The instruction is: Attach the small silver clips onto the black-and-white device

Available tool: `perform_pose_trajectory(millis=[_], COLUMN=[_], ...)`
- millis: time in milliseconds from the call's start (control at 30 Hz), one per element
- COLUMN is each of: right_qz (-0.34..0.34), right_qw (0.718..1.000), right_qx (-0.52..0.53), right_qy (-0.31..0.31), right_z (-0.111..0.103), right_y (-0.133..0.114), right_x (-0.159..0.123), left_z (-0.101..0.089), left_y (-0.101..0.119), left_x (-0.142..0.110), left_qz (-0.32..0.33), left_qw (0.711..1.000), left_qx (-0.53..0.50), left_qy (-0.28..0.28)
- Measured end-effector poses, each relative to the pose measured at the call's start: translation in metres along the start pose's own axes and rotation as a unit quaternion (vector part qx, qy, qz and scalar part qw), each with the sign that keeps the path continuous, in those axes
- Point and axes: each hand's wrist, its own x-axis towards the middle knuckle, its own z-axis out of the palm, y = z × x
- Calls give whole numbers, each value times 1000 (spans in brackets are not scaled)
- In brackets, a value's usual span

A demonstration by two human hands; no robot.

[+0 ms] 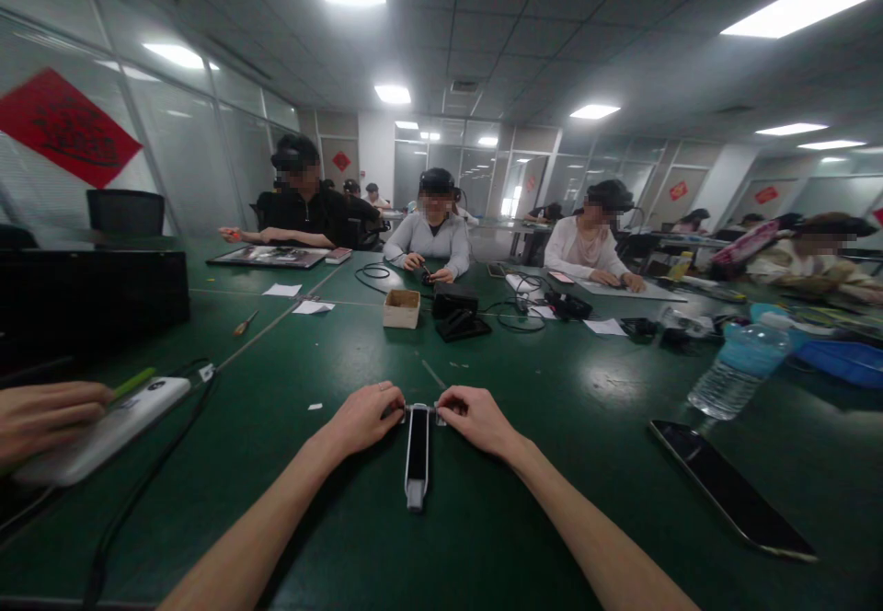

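Forearms (276,505) seven, five o'clock; left hand (369,416), right hand (477,416) pinched closed on fittings (441,419), device's (418,445) twelve-o'clock end; likely light, stiff; grip sides.

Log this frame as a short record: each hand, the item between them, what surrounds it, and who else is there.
left hand: fingertips at the far end of the device, on its left side
right hand: fingertips opposite, on its right side
grip: too small to tell
device: narrow, light rim, dark top, lying on the green table
right of hands: dark-screened phone, water bottle
beyond: small open box
others: several people seated; another person's hand at far left
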Motion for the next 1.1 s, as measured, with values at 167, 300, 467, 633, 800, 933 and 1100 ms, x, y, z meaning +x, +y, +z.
perform_pose_trajectory(millis=[167, 300, 467, 633, 800, 933, 1100], right_qz=[22, 32, 39, 26, 38, 63, 104], right_qw=[1000, 999, 999, 999, 998, 997, 991], right_qx=[11, 32, 27, 31, 40, 51, 83], right_qy=[0, -15, -22, -12, -10, -3, -2], right_z=[0, -1, -3, 0, 0, 1, 1], right_y=[1, -1, -6, -1, 1, 1, -2], right_x=[0, 0, -1, -1, 0, 1, 2], left_z=[-1, -3, -2, -1, -2, -2, -2], left_y=[1, 4, 4, 2, 3, 3, 4], left_x=[0, -1, -1, -1, -1, -1, -1], left_qz=[1, -3, -3, -7, -5, 0, -8], left_qw=[1000, 1000, 1000, 1000, 1000, 1000, 1000], left_qx=[5, 3, -4, 5, 8, 2, 1], left_qy=[-2, -8, -2, -3, -5, 0, -6])
